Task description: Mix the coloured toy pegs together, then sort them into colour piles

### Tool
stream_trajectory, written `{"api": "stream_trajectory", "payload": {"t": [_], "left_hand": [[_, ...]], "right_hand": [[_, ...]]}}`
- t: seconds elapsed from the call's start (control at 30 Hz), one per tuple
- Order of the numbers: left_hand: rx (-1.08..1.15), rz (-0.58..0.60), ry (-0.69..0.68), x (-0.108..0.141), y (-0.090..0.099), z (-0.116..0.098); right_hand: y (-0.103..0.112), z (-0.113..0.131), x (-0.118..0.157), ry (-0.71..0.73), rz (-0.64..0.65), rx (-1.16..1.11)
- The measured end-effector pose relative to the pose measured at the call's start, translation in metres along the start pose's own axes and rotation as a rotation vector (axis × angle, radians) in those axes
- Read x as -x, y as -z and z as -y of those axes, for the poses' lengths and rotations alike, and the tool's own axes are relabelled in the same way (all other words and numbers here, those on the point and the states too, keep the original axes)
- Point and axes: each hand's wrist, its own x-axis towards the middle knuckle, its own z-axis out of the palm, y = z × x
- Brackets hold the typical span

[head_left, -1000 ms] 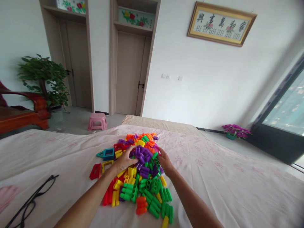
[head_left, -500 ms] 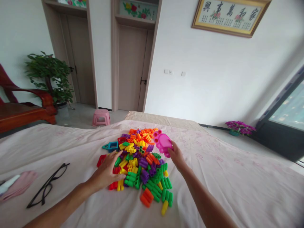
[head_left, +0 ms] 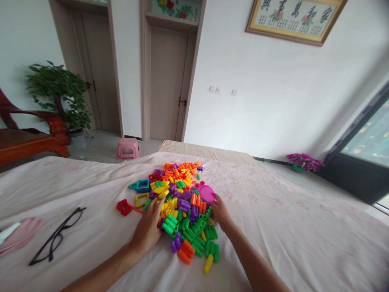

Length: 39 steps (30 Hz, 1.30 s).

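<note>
A heap of bullet-shaped plastic pieces in green (head_left: 194, 237), orange (head_left: 182, 172), yellow and purple (head_left: 184, 205) lies on the pale flowered cloth. My left hand (head_left: 148, 223) rests against the heap's left side, fingers apart, partly covering pieces. At the right side my right hand (head_left: 221, 213) grips a pink paw-shaped piece (head_left: 207, 194), which sits low against the heap. Left of the pile are a blue frame piece (head_left: 142, 186), a yellow square frame (head_left: 141, 200) and a red frame piece (head_left: 124, 207).
Black glasses (head_left: 57, 237) and a pink cloth (head_left: 22, 235) with a white object lie at the left on the covered surface (head_left: 288, 227). Beyond it stand a pink stool (head_left: 128, 148), a wooden chair (head_left: 33, 140) and potted plants.
My left hand has moved right into the pile, and pieces there have shifted. My right hand has lowered the pink piece to the heap. The red frame now lies farther left.
</note>
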Motion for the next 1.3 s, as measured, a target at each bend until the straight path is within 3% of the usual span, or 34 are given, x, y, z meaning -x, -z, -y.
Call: {"api": "stream_trajectory", "payload": {"t": [0.1, 0.23, 0.4, 0.57, 0.8, 0.93, 1.1, 1.17, 1.3], "left_hand": [[0.13, -0.024, 0.026, -0.018, -0.01, -0.012], [0.365, -0.053, 0.065, -0.046, -0.028, -0.023], [0.507, -0.084, 0.07, -0.075, -0.041, -0.031], [0.582, -0.024, 0.052, -0.096, -0.02, -0.042], [0.715, 0.166, -0.007, -0.111, 0.026, -0.05], [0.407, 0.138, -0.1, -0.095, 0.031, -0.052], [-0.072, 0.094, -0.178, -0.045, 0.013, -0.064], [-0.121, 0.141, -0.251, -0.024, 0.007, -0.072], [-0.125, 0.343, -0.5, 0.009, -0.002, -0.088]], "right_hand": [[-0.01, 0.01, 0.004, 0.024, 0.009, -0.029], [-0.023, 0.024, 0.009, -0.027, 0.154, -0.225], [-0.033, 0.039, 0.009, -0.043, 0.221, -0.405], [-0.032, 0.048, 0.0, 0.014, 0.218, -0.314], [-0.028, 0.072, -0.008, 0.372, 0.03, 0.021], [-0.016, 0.08, -0.008, 0.412, 0.003, 0.085], [0.014, 0.057, -0.01, 0.213, -0.069, 0.074], [0.028, 0.04, -0.009, 0.154, -0.09, 0.073], [0.05, 0.009, -0.001, -0.001, -0.089, 0.053]]}}
